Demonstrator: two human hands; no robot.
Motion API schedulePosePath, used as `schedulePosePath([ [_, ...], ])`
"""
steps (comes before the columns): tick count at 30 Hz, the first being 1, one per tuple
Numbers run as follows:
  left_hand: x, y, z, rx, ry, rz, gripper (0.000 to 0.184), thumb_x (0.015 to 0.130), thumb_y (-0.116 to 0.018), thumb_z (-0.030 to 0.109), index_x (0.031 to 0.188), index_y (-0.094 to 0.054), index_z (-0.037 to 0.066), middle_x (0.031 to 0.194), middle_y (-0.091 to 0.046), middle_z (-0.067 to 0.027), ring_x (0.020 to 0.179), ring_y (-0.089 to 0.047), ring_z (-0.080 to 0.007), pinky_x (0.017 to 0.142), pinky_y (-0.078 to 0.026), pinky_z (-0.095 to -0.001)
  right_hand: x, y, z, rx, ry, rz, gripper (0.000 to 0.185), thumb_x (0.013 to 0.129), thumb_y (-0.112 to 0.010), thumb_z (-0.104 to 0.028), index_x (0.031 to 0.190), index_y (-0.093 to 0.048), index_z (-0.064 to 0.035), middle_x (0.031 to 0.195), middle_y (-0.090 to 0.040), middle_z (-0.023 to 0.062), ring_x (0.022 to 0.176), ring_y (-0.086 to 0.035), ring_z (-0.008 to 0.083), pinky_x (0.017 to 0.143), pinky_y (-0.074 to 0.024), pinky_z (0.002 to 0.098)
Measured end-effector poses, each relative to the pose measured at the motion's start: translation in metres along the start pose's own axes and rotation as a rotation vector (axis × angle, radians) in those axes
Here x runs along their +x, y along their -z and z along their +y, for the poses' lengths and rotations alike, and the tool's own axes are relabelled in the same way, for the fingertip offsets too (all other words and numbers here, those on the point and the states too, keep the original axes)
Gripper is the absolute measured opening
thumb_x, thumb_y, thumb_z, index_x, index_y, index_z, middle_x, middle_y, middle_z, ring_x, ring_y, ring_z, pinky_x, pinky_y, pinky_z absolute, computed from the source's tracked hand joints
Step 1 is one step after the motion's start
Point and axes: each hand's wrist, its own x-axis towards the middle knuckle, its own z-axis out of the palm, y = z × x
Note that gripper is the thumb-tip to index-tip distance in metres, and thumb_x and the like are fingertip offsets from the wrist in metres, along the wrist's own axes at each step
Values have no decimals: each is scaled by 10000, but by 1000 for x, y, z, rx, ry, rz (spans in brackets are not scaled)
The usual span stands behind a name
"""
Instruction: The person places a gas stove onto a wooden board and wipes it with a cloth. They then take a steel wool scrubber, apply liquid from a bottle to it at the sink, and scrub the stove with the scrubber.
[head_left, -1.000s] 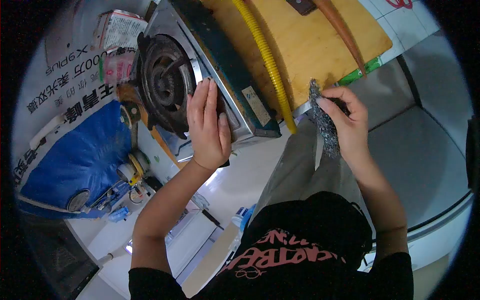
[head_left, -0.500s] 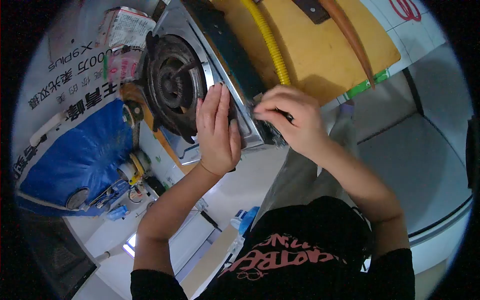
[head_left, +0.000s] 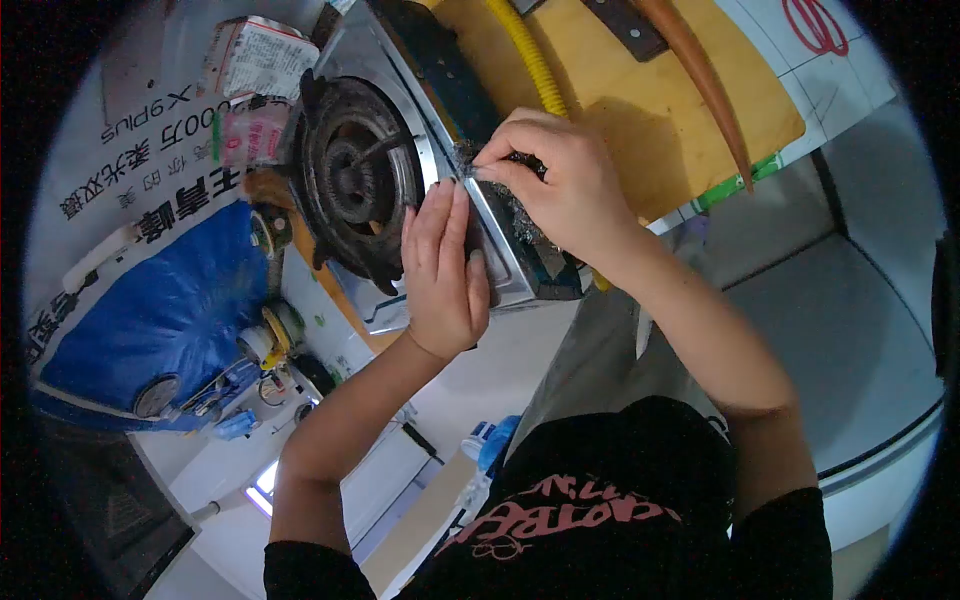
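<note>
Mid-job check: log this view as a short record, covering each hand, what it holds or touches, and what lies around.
left hand: laid on the silver metal stove, beside its black round burner
right hand: gripping a grey wiry metal scouring pad
pad position: at the stove's dark-sided edge, partly hidden by the hand
nearby: yellow ribbed hose; yellow-brown flat board

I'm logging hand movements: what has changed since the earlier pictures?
The right hand moved leftward in the picture, carrying the steel wool from beside the yellow board to the edge of the stove, still gripping it. The left hand stays on the stove beside the burner.
</note>
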Motion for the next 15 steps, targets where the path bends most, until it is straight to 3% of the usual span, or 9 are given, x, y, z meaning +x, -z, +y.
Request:
schedulePosePath([
  [3,-2,-2,-2,-3,-8,5,618,780,-453,88,1374,-339,-38,1405,-334,-226,1319,-304,-375,1091,-182,-525,-27,14,-7,0,-89,-160,67,764,-653,-33,772,-604,12,778,-602,113,720,-600,250,651,-460,304],
  [7,-1,-1,1,-10,0,4,616,784,-450,97,1375,-338,-36,1405,-333,-226,1318,-304,-376,1091,-182,-523,-29,15,-11,-4,-115,-162,66,769,-647,-44,765,-607,8,771,-602,110,724,-602,247,657,-459,307],
  [9,-2,-2,0,6,6,-2,615,783,-449,92,1373,-337,-40,1402,-336,-227,1317,-302,-377,1091,-185,-523,3,3,-1,-51,-35,-40,80,772,-641,-55,738,-603,6,750,-592,109,724,-602,230,658,-455,308],
  [13,-2,-1,2,1,5,-3,615,782,-448,90,1372,-336,-44,1401,-336,-229,1317,-303,-378,1090,-185,-524,-13,2,-6,-22,-140,-37,87,752,-646,-47,710,-592,7,717,-578,105,696,-595,226,646,-449,310],
  [14,-2,-1,1,-18,6,1,612,785,-446,93,1371,-336,-44,1401,-337,-230,1317,-303,-379,1090,-186,-525,-27,10,-13,-34,-132,-113,124,762,-622,-119,685,-563,-43,718,-557,119,714,-582,305,650,-452,399],
  [15,-1,-2,-1,-34,4,7,609,788,-445,95,1371,-336,-44,1400,-337,-232,1316,-303,-380,1089,-186,-526,-28,11,-13,-35,-123,-113,124,762,-622,-119,685,-563,-43,718,-557,119,714,-582,305,650,-452,399],
])
